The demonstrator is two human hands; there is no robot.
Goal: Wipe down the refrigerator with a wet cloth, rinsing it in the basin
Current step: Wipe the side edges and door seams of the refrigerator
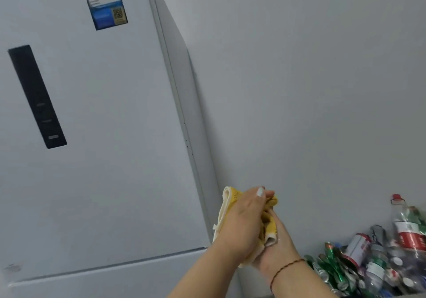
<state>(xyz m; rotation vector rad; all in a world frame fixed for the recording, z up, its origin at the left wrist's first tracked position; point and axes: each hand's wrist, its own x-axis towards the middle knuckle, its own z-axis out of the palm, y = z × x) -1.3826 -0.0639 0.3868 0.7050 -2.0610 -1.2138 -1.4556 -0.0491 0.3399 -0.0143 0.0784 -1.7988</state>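
The grey refrigerator (103,171) fills the left half of the view, its door front facing me. In front of its lower right edge both hands hold a yellow cloth (270,225) with a cream underside, bunched up between them. My left hand (242,219) lies over the cloth from the left, thumb on top, fingers wrapped round it. My right hand (280,245), a thin bracelet on its wrist, is palm up beneath the cloth and cups it. No basin is in view.
A black control strip (36,97) and a blue label (107,7) sit on the fridge door. A seam crosses the door low down. A plain grey wall (311,90) stands to the right. Crushed cans and plastic bottles (378,260) are piled at the lower right.
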